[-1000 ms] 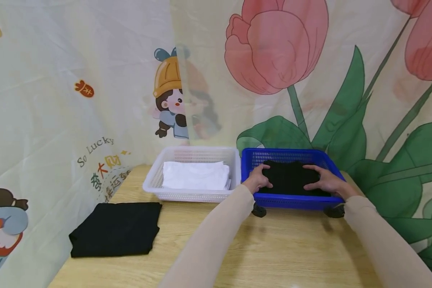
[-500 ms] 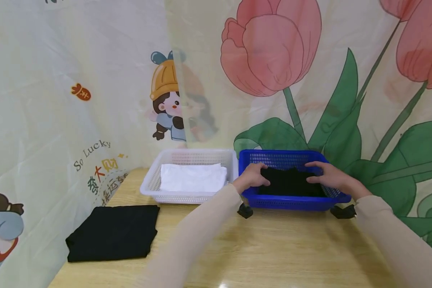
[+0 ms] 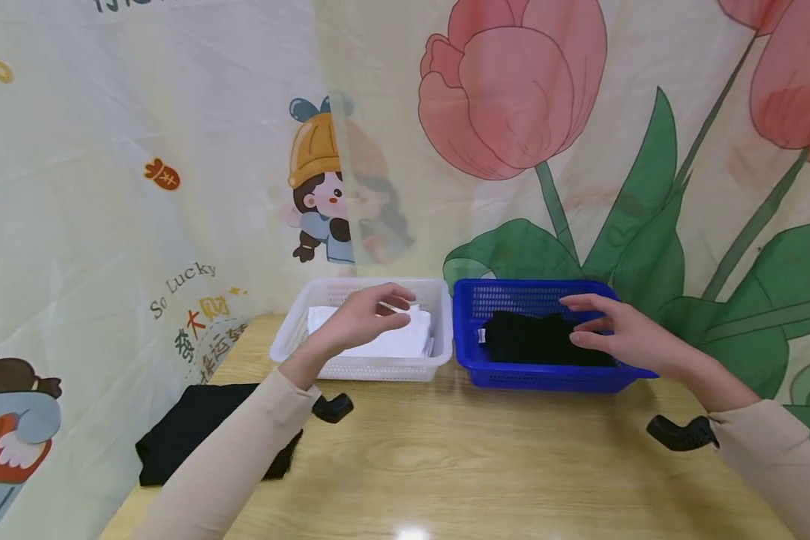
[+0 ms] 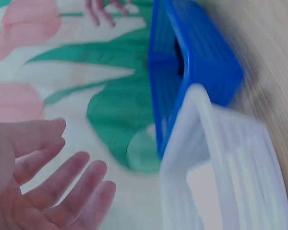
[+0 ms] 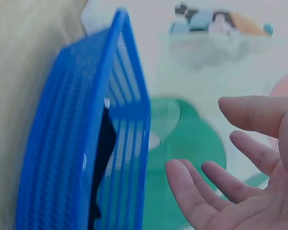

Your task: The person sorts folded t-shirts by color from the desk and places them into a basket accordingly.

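Note:
A folded black cloth (image 3: 529, 337) with a small white tag lies inside the blue basket (image 3: 547, 379). My right hand (image 3: 624, 334) hovers over that basket's right side, fingers loosely spread and holding nothing. Above the white basket (image 3: 378, 369) is my left hand (image 3: 361, 319), its fingers relaxed and nothing in them. It partly covers the folded white cloth (image 3: 415, 330) in that basket. On the table's left, another folded black cloth (image 3: 196, 424) is partly hidden behind my left forearm. Both wrist views show the hands with bent, parted fingers, apart from the baskets.
The two baskets stand side by side at the back of the wooden table (image 3: 459, 457), against a printed curtain (image 3: 243, 135). Dark wrist-worn devices stick out below each wrist, such as the right one (image 3: 680, 433).
Both hands have let go of the black cloth in the blue basket. My left hand has moved left over the white basket; my right hand has lifted slightly and drawn away.

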A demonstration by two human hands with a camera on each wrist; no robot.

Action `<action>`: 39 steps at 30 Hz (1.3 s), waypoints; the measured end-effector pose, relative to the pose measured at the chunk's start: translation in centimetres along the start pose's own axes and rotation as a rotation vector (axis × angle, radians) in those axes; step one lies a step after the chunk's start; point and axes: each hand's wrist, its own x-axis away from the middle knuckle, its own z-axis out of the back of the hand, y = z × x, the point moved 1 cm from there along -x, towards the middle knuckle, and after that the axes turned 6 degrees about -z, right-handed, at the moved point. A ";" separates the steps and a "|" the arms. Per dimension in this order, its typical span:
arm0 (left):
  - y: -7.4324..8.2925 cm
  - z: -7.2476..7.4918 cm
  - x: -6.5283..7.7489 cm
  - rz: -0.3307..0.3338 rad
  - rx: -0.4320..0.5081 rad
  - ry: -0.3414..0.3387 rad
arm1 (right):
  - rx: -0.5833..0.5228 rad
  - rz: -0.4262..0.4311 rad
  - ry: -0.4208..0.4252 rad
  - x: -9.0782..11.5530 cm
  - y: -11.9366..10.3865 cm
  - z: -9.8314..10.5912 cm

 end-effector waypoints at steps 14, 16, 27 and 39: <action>-9.3 7.0 13.8 0.205 0.028 0.136 | -0.225 0.086 -0.193 1.5 -2.6 -8.3; -10.8 7.7 15.2 0.230 0.032 0.151 | -0.266 0.073 -0.235 1.3 -2.6 -10.0; -19.1 10.1 23.1 0.402 -0.067 0.194 | -0.645 -0.011 -0.419 -0.9 -3.5 -19.9; -22.4 10.3 26.6 0.418 -0.067 0.159 | -0.792 -0.116 -0.394 -4.0 -6.4 -24.9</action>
